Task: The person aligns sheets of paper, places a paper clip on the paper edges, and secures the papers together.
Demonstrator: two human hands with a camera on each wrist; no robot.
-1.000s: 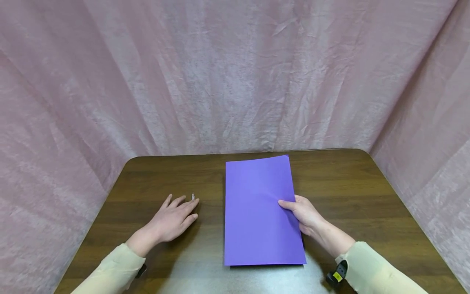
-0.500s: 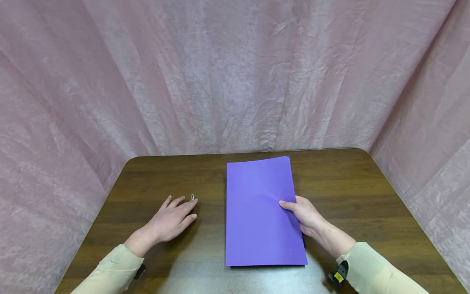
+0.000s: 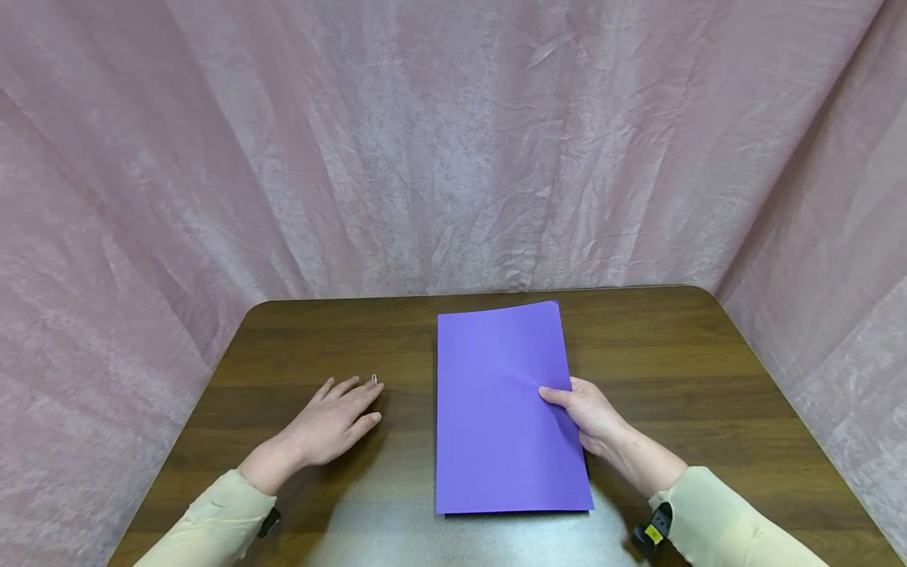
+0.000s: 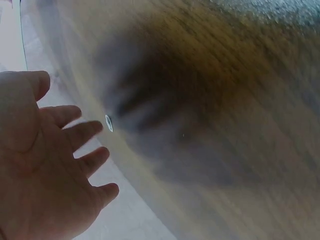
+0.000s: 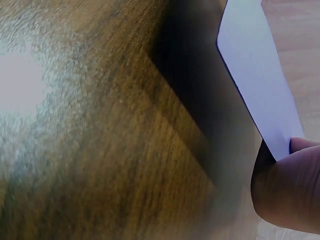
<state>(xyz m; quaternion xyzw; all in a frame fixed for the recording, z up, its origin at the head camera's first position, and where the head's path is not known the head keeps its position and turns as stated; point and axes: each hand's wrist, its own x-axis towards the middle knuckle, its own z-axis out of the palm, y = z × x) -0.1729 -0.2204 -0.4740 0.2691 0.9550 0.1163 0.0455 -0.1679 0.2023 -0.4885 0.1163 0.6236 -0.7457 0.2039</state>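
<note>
My right hand grips a sheet of purple paper by its right edge, thumb on top and the other fingers hidden beneath. The paper bends slightly around that grip, and its far right corner lifts. In the right wrist view, the paper is seen nearly edge-on above its dark shadow. My left hand is held palm down over the table with its fingers spread, holding nothing. Just beyond its fingertips a small paper clip lies on the wood, partly covered by a finger. The left wrist view shows the clip whole.
The brown wooden table has rounded far corners. A pink curtain hangs along its back edge and down the right side. Light glares off the near middle of the tabletop.
The left fingers now cover a little more of the paper clip. The paper has shifted very slightly to the right, with the right hand's grip unchanged.
</note>
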